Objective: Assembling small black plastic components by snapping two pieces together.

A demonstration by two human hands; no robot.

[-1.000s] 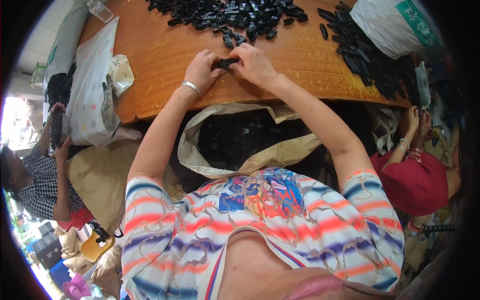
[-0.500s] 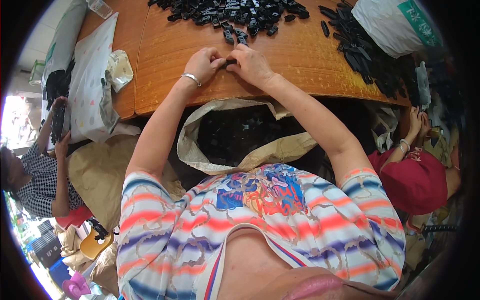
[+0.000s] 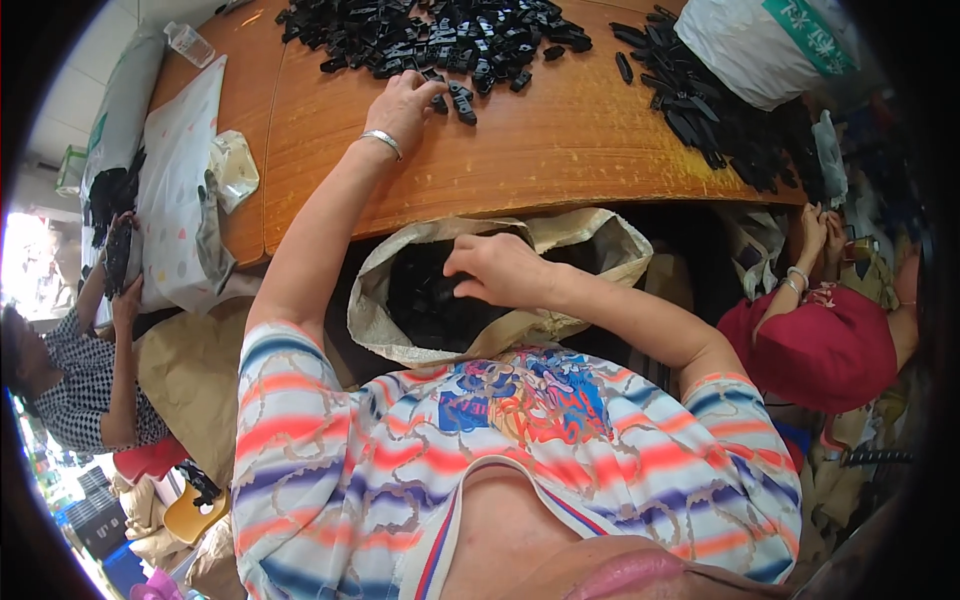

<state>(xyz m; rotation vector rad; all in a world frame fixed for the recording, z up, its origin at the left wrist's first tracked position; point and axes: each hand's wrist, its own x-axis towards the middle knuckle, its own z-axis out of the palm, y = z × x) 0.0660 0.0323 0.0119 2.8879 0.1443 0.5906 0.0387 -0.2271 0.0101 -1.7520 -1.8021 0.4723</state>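
A heap of small black plastic pieces [image 3: 440,35] lies at the far side of the wooden table [image 3: 560,150]. My left hand [image 3: 403,105], with a silver bangle on the wrist, reaches across the table, and its fingertips rest on the loose pieces [image 3: 462,100] at the heap's near edge. Whether it grips one is hidden by the fingers. My right hand [image 3: 497,268] hovers over the mouth of a beige sack [image 3: 590,245] below the table edge, fingers loosely spread. More black pieces [image 3: 430,300] fill the sack.
A second heap of black pieces [image 3: 700,105] and a white bag [image 3: 770,45] sit at the table's right. White patterned bags [image 3: 175,190] lie at its left end. One person in red [image 3: 825,345] sits at my right, another in a checked shirt [image 3: 80,385] at my left.
My hands were together at the heap's edge, working one piece. My right hand has dropped back to the sack's mouth, while my left hand has stayed at the heap.
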